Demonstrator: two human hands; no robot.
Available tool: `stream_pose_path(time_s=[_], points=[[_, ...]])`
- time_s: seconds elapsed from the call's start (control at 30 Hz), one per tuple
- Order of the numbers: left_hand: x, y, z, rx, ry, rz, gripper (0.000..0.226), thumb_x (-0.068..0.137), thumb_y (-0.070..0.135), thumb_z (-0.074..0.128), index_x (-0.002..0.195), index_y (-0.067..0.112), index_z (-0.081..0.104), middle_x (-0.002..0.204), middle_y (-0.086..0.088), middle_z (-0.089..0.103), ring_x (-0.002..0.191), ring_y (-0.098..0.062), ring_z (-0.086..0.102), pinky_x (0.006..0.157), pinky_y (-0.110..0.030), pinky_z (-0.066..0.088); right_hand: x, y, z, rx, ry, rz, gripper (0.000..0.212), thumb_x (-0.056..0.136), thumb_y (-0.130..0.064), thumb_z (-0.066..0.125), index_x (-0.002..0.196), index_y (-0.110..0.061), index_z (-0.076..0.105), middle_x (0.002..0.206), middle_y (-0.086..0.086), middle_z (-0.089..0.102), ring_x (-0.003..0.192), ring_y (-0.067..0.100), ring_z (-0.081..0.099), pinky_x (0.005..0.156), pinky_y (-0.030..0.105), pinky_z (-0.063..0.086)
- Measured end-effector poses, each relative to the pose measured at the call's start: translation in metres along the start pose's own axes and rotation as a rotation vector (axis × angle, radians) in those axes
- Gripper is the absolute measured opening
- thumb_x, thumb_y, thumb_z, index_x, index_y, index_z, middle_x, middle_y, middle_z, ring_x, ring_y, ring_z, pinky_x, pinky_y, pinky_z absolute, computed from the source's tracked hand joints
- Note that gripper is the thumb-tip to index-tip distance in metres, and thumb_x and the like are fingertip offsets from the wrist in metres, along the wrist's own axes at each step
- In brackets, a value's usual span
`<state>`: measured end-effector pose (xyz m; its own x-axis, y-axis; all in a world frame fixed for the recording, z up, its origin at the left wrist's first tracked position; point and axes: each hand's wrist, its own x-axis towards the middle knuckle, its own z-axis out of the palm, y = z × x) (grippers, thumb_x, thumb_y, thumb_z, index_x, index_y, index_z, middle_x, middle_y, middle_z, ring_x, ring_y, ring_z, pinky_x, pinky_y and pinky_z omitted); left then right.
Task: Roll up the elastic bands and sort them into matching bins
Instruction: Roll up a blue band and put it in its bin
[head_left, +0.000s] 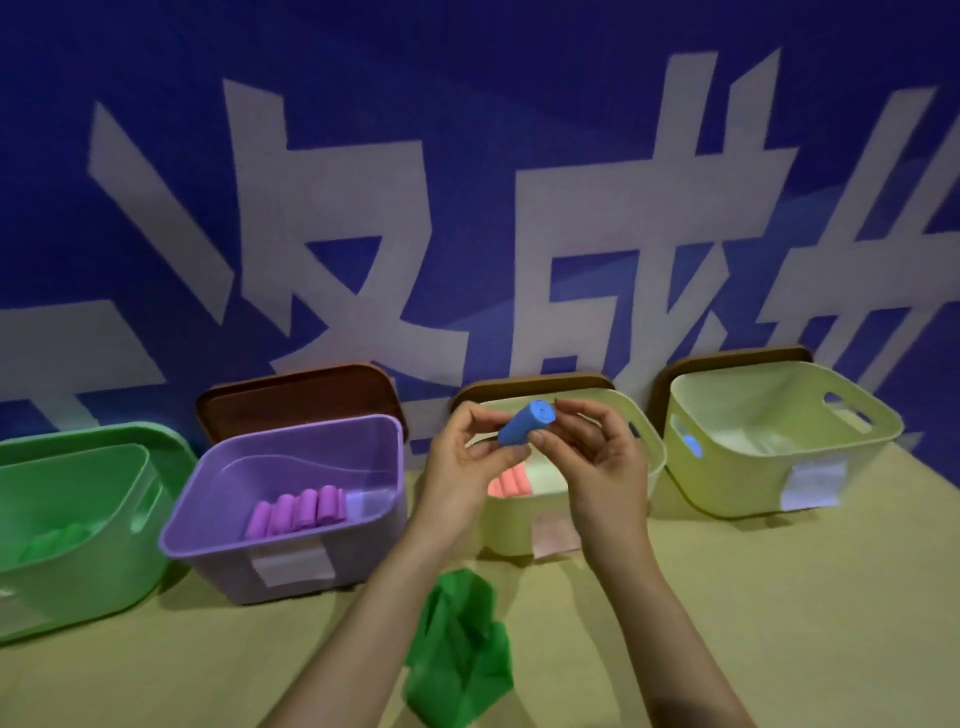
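Observation:
A rolled blue band (525, 422) is held up above the table between both hands. My left hand (462, 467) pinches its lower end and my right hand (597, 457) pinches it from the right side. Directly behind the hands stands a pale yellow bin (652, 447) with pink rolls (510, 483) inside. The purple bin (291, 540) to the left holds several purple rolls (298, 512). At the far left a green bin (88, 566) has green rolls in it. Another pale yellow bin (779, 452) at the right carries a blue mark on its wall. A loose green band (462, 654) lies crumpled on the table near me.
Brown lids (296, 395) lean against the blue wall with white characters behind the bins. White labels are stuck on the bins' front walls. The tan table (779, 623) stretches to the right of my arms.

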<state>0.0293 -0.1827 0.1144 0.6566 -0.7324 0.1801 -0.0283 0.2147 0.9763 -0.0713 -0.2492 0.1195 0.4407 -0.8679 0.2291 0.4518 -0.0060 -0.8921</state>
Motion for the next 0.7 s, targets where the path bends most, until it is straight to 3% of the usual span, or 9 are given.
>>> stream_pose_path(time_s=[0.07,0.2,0.37,0.5,0.63,0.7], points=[[0.014,0.017,0.039,0.013,-0.051,-0.021,0.029,0.076,-0.012,0.068,0.089,0.011,0.056,0.080,0.011,0.072,0.081,-0.001,0.069,0.068,-0.015,0.051,0.022,-0.032,-0.024,0.011,0.029,0.007,0.033,0.074,0.016,0.067,0.094,-0.009,0.061,0.087,0.005,0.073,0.086,0.011,0.069,0.071,0.017,0.051],[0.037,0.039,0.129,0.020,-0.082,-0.081,0.025,0.077,-0.008,0.070,0.091,0.008,0.057,0.091,-0.002,0.069,0.082,-0.006,0.069,0.072,-0.015,0.051,0.068,-0.087,-0.088,-0.059,0.058,0.045,0.030,0.076,0.013,0.068,0.096,-0.008,0.059,0.088,0.007,0.072,0.082,0.010,0.069,0.068,0.017,0.052],[0.069,0.026,0.229,0.030,-0.058,-0.179,0.026,0.082,-0.010,0.064,0.093,0.012,0.057,0.090,-0.005,0.067,0.077,-0.008,0.065,0.072,-0.017,0.052,0.134,-0.121,-0.165,-0.200,0.080,0.125,0.030,0.077,0.010,0.069,0.100,-0.004,0.056,0.091,0.008,0.067,0.073,0.002,0.067,0.064,0.011,0.049],[0.093,0.000,0.276,0.124,-0.139,-0.306,0.038,0.084,-0.017,0.052,0.114,0.006,0.054,0.103,-0.006,0.060,0.080,-0.004,0.057,0.071,-0.014,0.047,0.183,-0.112,-0.209,-0.329,0.112,0.239,0.029,0.077,0.008,0.069,0.100,-0.003,0.055,0.086,0.005,0.063,0.077,0.011,0.062,0.061,0.007,0.047],[0.119,-0.034,0.286,0.334,-0.216,-0.486,0.039,0.089,-0.006,0.051,0.127,0.004,0.056,0.111,-0.004,0.058,0.082,-0.011,0.055,0.072,-0.015,0.045,0.225,-0.076,-0.252,-0.530,0.063,0.405,0.025,0.073,0.007,0.071,0.083,-0.011,0.058,0.083,0.008,0.062,0.081,0.024,0.061,0.079,0.040,0.053],[0.133,-0.047,0.286,0.444,-0.227,-0.559,0.034,0.092,-0.002,0.049,0.124,0.003,0.059,0.105,-0.008,0.060,0.078,-0.010,0.054,0.074,-0.016,0.045,0.243,-0.051,-0.270,-0.674,0.035,0.503,0.027,0.072,0.007,0.071,0.075,-0.015,0.056,0.083,0.010,0.060,0.079,0.025,0.059,0.080,0.045,0.053]])
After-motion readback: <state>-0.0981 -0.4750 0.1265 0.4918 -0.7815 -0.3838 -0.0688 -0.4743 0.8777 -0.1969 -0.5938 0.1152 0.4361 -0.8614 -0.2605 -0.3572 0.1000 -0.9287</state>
